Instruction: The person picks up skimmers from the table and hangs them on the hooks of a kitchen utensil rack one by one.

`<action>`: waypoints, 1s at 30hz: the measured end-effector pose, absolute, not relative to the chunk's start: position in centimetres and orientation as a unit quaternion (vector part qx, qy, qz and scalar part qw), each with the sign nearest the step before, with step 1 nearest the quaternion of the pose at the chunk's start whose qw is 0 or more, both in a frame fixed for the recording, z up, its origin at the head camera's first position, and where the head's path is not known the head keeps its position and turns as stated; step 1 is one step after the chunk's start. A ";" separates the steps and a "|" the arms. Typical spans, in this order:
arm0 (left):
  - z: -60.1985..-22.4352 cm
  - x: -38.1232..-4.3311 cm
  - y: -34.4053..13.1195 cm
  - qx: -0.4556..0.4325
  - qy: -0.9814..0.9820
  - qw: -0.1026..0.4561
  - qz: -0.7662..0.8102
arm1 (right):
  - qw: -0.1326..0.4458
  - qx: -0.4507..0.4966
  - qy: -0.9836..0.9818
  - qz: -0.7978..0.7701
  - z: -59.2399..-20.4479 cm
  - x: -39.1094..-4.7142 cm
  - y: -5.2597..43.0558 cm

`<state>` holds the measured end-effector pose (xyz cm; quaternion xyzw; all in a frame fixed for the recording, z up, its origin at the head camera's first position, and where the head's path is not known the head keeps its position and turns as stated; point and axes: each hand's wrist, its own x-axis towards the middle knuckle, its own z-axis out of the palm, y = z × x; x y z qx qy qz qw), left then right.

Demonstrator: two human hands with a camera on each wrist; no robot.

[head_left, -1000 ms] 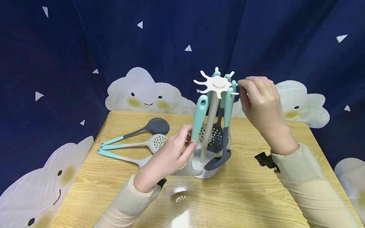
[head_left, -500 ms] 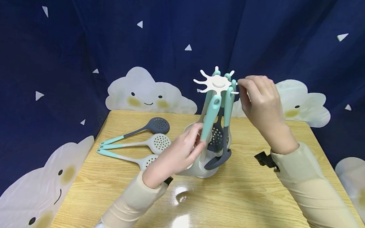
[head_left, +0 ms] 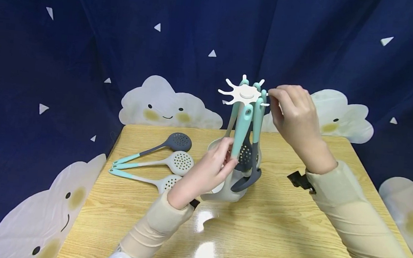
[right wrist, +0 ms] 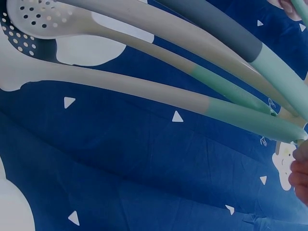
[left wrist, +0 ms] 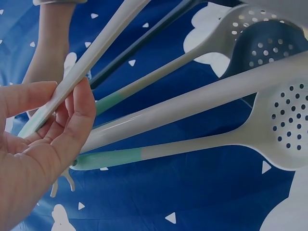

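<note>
My left hand [head_left: 208,166] pinches a kitchen utensil [head_left: 242,128] with a mint handle and light grey shaft, held nearly upright. Its handle hole is just below the front arms of a white utensil rack [head_left: 236,94]; its head is mostly hidden. In the left wrist view, thumb and fingers grip its shaft [left wrist: 103,45]. My right hand [head_left: 294,112] pinches the tip of a right-hand arm of the rack. Several mint-handled utensils hang there, among them a dark ladle [head_left: 247,184], a dark skimmer [head_left: 243,157] and a light grey skimmer [left wrist: 288,115].
Left of the rack, a dark skimmer [head_left: 179,142] and a light grey skimmer [head_left: 180,163] lie on the wooden table [head_left: 274,233]. A second light grey skimmer [head_left: 168,182] lies partly behind my left hand. A dark blue curtain [head_left: 88,45] hangs behind the table.
My left hand has moved right with the utensil, bringing its handle from left of the rack's pole to in front of it. My right hand stays on the rack arm.
</note>
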<state>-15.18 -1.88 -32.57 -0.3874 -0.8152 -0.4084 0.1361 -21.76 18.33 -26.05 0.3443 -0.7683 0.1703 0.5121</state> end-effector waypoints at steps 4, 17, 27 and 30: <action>-32.8 -15.5 -1.7 -0.391 -0.810 0.140 -0.414 | 0.511 0.343 -0.768 0.174 -26.1 -21.8 18.3; -33.5 -16.4 -1.2 -0.396 -0.795 0.154 -0.434 | 0.509 0.344 -0.769 0.179 -26.2 -21.8 18.4; -33.7 -16.7 -1.1 -0.398 -0.792 0.150 -0.439 | 0.508 0.344 -0.769 0.181 -26.2 -21.8 18.3; -33.8 -16.8 -1.0 -0.397 -0.791 0.153 -0.440 | 0.507 0.344 -0.769 0.182 -26.2 -21.8 18.3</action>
